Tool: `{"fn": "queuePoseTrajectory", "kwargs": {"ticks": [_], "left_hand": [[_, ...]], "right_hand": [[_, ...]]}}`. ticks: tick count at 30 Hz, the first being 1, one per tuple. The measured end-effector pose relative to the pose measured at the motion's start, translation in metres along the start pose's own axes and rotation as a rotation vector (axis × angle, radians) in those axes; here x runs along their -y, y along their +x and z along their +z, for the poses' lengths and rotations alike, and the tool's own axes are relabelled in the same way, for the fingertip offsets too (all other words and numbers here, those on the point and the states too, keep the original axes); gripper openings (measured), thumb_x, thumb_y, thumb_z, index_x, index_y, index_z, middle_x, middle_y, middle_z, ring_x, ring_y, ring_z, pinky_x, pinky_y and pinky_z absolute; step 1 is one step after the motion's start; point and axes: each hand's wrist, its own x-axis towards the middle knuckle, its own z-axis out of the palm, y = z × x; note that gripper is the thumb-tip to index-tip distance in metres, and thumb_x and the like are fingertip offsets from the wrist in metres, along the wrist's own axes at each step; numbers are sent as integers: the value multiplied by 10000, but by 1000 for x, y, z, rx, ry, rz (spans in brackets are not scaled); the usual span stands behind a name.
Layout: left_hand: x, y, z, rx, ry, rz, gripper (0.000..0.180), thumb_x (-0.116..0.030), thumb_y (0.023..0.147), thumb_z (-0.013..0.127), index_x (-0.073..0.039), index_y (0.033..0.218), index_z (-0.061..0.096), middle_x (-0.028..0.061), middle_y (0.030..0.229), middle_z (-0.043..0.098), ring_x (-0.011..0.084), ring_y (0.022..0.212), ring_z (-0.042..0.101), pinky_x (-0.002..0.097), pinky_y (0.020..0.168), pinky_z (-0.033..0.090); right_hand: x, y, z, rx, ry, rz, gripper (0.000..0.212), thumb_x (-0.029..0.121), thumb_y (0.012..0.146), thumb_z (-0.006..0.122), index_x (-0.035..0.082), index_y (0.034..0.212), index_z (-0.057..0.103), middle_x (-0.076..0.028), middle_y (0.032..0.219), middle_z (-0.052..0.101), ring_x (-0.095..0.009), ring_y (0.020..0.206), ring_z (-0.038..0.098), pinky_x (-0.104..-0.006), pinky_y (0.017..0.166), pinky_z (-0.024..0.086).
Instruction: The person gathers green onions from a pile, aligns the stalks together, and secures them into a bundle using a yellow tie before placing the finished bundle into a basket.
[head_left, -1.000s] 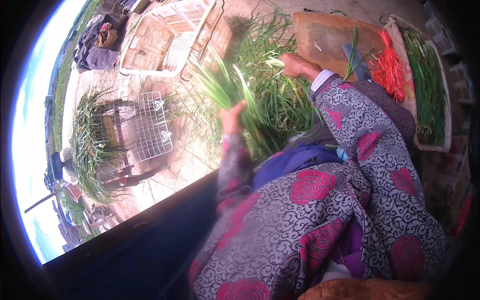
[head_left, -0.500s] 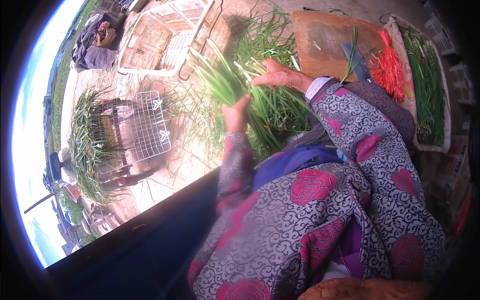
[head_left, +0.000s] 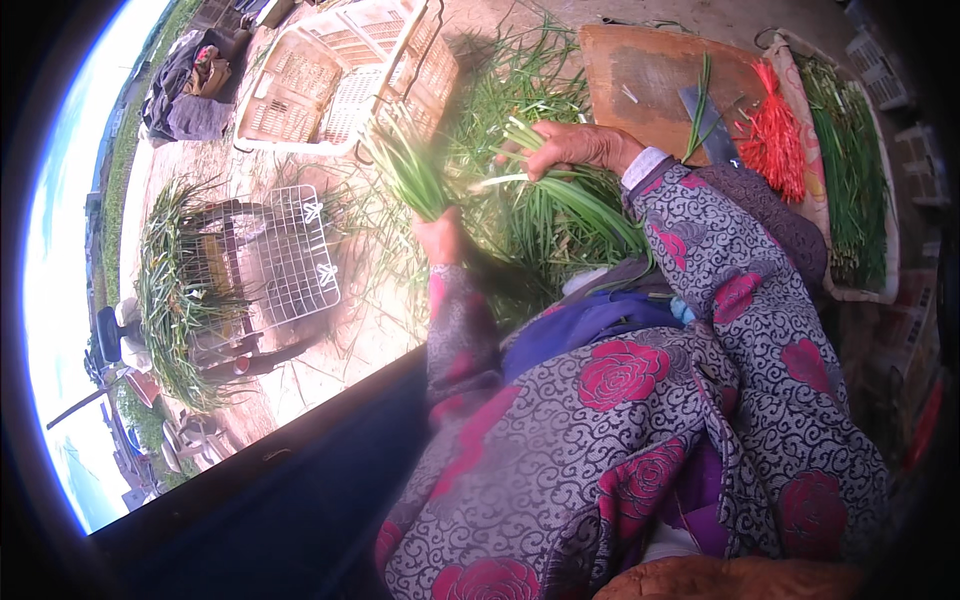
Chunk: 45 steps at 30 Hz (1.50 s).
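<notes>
My left hand [head_left: 438, 236] is closed round a thick bunch of green chives [head_left: 412, 172], long leafy stalks whose pale ends point up and away toward a plastic crate. The bunch is a little blurred. To its right, my right hand [head_left: 588, 148] grips a smaller handful of chives [head_left: 518, 140], pale ends toward the left and leaves trailing down toward my lap. Below and behind both hands spreads a loose heap of green leaves [head_left: 545, 230]. How far the held stalks mix with this heap I cannot tell.
A cream slatted crate [head_left: 300, 95] stands beyond my left hand. Further left is a wire rack [head_left: 300, 255] draped with greens [head_left: 180, 300]. On the right lie a brown board [head_left: 640, 90], a broad blade [head_left: 708, 125], red strips [head_left: 775, 140] and a container of green bunches [head_left: 845, 170].
My left hand has moved left with its bunch, away from my right hand. My right hand has shifted slightly right, still gripping stalks.
</notes>
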Motion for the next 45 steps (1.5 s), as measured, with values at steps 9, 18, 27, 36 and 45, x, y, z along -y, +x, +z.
{"fn": "queuePoseTrajectory", "kwargs": {"ticks": [9,18,27,36,45], "left_hand": [[22,-1,-33,169,-298,-188,303,24,766,638,45,1068,637,102,944,693,247,878,686,369,805,555],[-25,-31,-13,681,-712,-354,431,-107,723,723,64,1100,606,138,814,656,231,616,609,314,544,493],[-22,-41,-11,795,-540,-443,599,-51,722,681,22,1287,495,128,937,640,189,541,519,315,509,429],[-11,-42,-17,408,-504,-519,257,-204,941,633,8,1087,631,23,683,554,121,537,487,261,505,414],[17,-19,-40,674,-558,-475,341,-277,954,608,6,1143,620,34,685,549,151,564,499,301,529,420]], "right_hand": [[22,-16,-3,-99,-63,51,316,184,778,700,-14,1016,639,-6,727,608,-50,541,471,-228,461,363],[7,0,-13,-450,-148,-84,334,377,905,676,56,996,675,-6,814,618,-85,726,568,-267,624,460],[25,7,12,-517,-130,-302,344,268,817,773,27,1036,662,-16,794,634,-82,606,545,-258,551,450],[37,-5,2,-202,279,-192,198,172,828,747,11,922,680,16,663,598,-64,490,447,-245,465,366],[-14,22,-25,-609,-448,-250,369,198,793,750,-30,1057,632,-56,843,634,-147,632,587,-310,566,478]]}}
